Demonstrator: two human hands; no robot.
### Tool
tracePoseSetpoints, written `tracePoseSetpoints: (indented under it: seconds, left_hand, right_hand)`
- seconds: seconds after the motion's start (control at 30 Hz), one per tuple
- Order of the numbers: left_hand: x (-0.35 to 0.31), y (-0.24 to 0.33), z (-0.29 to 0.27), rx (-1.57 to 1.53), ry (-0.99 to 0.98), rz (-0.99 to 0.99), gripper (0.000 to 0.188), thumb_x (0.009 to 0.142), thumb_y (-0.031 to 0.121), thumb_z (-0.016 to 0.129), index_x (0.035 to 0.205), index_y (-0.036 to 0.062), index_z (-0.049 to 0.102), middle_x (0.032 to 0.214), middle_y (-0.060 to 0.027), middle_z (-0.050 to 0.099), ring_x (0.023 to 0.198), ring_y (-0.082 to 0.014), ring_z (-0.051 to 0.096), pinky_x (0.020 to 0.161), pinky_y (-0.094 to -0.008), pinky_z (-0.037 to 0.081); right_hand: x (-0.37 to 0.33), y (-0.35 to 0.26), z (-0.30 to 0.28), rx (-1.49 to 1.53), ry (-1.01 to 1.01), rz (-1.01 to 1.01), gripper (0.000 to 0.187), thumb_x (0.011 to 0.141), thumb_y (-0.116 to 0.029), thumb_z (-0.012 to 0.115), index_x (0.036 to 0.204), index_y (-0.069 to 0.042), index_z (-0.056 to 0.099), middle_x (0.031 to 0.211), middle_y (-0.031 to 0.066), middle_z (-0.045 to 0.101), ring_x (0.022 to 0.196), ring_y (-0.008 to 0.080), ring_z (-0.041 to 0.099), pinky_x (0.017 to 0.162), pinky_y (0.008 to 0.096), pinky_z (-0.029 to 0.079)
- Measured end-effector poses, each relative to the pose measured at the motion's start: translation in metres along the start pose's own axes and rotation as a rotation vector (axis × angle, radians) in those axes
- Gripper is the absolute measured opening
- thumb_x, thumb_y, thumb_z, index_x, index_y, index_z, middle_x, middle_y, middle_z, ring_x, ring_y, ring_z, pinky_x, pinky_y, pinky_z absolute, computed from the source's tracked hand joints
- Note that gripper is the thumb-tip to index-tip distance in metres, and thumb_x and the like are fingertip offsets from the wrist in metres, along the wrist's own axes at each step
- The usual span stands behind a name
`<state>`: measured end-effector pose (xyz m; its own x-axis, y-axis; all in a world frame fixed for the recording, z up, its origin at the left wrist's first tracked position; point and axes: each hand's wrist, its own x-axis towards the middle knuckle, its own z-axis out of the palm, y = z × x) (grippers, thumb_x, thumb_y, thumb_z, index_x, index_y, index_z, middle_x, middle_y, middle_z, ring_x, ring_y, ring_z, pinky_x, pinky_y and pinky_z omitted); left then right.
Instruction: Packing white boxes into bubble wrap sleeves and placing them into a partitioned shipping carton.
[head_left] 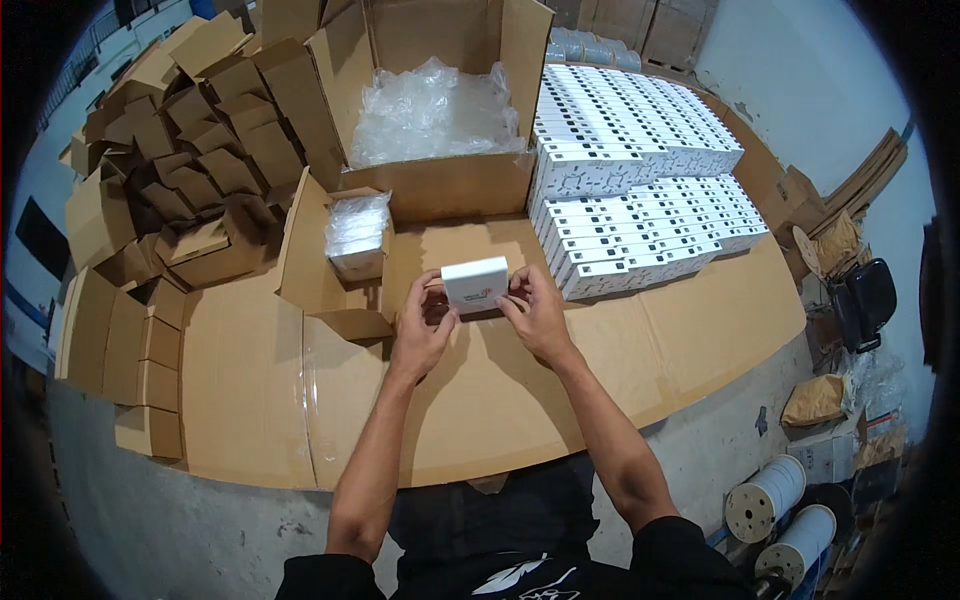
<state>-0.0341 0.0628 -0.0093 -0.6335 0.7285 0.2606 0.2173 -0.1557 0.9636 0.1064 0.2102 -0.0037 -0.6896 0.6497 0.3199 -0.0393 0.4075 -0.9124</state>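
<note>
Between my hands, above the cardboard-covered table, a small white box (474,284) is held up with its printed side toward me. My left hand (424,328) grips its left edge with thumb and fingers. On the opposite edge, the fingers of my right hand (538,312) are closed too. Just left of my left hand stands an open brown carton (300,262), with several clear-wrapped packs (357,235) lined up inside it. To the right of my right hand are stacked rows of white printed boxes (640,240).
A large open carton (440,185) holding clear plastic bags (435,112) stands at the back. Many open brown boxes (215,150) are piled at the far left, with smaller ones (150,385) along the left edge. Cable spools (765,498) lie on the floor at lower right.
</note>
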Motion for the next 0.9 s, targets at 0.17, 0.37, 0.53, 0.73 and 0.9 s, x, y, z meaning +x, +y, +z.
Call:
tracePoseSetpoints:
  seconds: [0.17, 0.37, 0.53, 0.73, 0.9]
  left_hand:
    - [-0.002, -0.011, -0.011, 0.181, -0.056, -0.025, 0.035, 0.094, -0.002, 0.062, 0.128, -0.004, 0.056, 0.114, -0.0128, 0.069, 0.106, -0.0192, 0.066, 0.094, -0.0326, 0.053]
    - [-0.004, 0.001, -0.007, 0.315, -0.089, -0.013, 0.034, 0.092, 0.0, 0.065, 0.125, -0.0026, 0.057, 0.108, -0.0135, 0.072, 0.103, -0.0197, 0.069, 0.093, -0.0329, 0.054]
    - [-0.004, -0.007, -0.007, 0.235, -0.064, -0.014, 0.037, 0.09, -0.002, 0.067, 0.125, -0.0008, 0.057, 0.112, -0.0173, 0.07, 0.104, -0.0256, 0.071, 0.092, -0.0362, 0.056]
    - [-0.001, -0.012, -0.008, 0.27, -0.07, 0.021, 0.056, 0.087, 0.008, 0.076, 0.136, -0.0002, 0.049, 0.122, -0.0203, 0.066, 0.114, -0.0301, 0.067, 0.098, -0.0396, 0.054]
    - [-0.012, 0.019, -0.003, 0.386, 0.035, 0.047, 0.068, 0.089, 0.022, 0.076, 0.142, -0.0013, 0.041, 0.132, -0.0216, 0.056, 0.121, -0.0355, 0.057, 0.102, -0.0435, 0.049]
  right_hand:
    - [-0.004, 0.0, 0.0, -0.11, -0.053, 0.09, 0.03, 0.086, 0.0, 0.072, 0.103, -0.002, 0.048, 0.092, 0.018, 0.061, 0.092, 0.0347, 0.066, 0.083, 0.0408, 0.051]
    - [-0.008, 0.002, -0.004, -0.192, -0.039, 0.066, 0.032, 0.084, 0.0, 0.073, 0.103, -0.002, 0.047, 0.091, 0.0187, 0.062, 0.092, 0.0387, 0.065, 0.082, 0.0437, 0.05]
    - [-0.009, 0.008, -0.002, -0.145, -0.033, 0.041, 0.033, 0.084, 0.0, 0.073, 0.103, -0.002, 0.047, 0.094, 0.019, 0.063, 0.092, 0.0367, 0.066, 0.081, 0.043, 0.05]
    - [-0.007, 0.011, -0.005, -0.145, -0.031, 0.009, 0.041, 0.083, -0.003, 0.074, 0.113, -0.001, 0.046, 0.108, 0.0194, 0.066, 0.102, 0.0375, 0.067, 0.091, 0.0413, 0.053]
    - [-0.034, 0.013, -0.024, -0.449, -0.135, 0.016, 0.061, 0.084, -0.006, 0.071, 0.138, 0.001, 0.042, 0.133, 0.0243, 0.056, 0.127, 0.0397, 0.054, 0.106, 0.0465, 0.045]
